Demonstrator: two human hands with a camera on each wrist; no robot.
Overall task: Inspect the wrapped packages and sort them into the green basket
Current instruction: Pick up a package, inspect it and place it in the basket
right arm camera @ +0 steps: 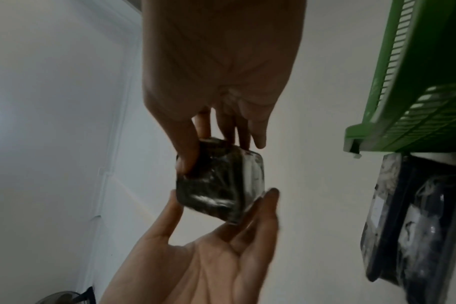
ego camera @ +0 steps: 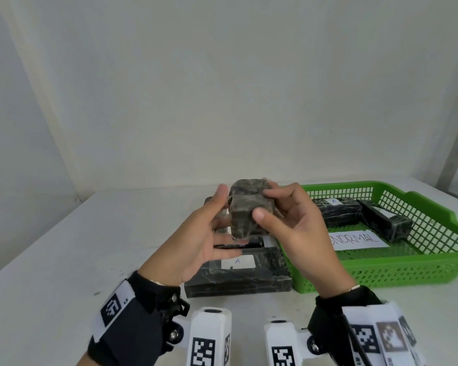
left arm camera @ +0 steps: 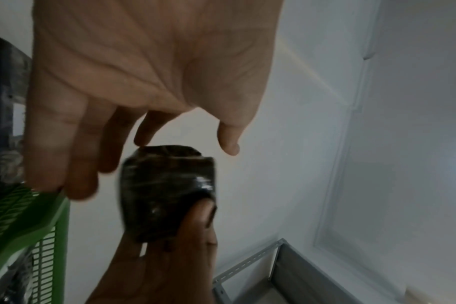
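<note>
Wrapped package (ego camera: 250,210) in hands, green basket (ego camera: 434,265) beside

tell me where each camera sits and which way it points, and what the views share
Head: worn on the head, facing forward and down at the table; both hands, wristbands and the green basket show.
Left wrist: looks along the left hand at the small wrapped package; right hand's fingers below.
Right wrist: looks along the right hand at that package; the left hand reaches up from below.
All three share the package and basket.
</note>
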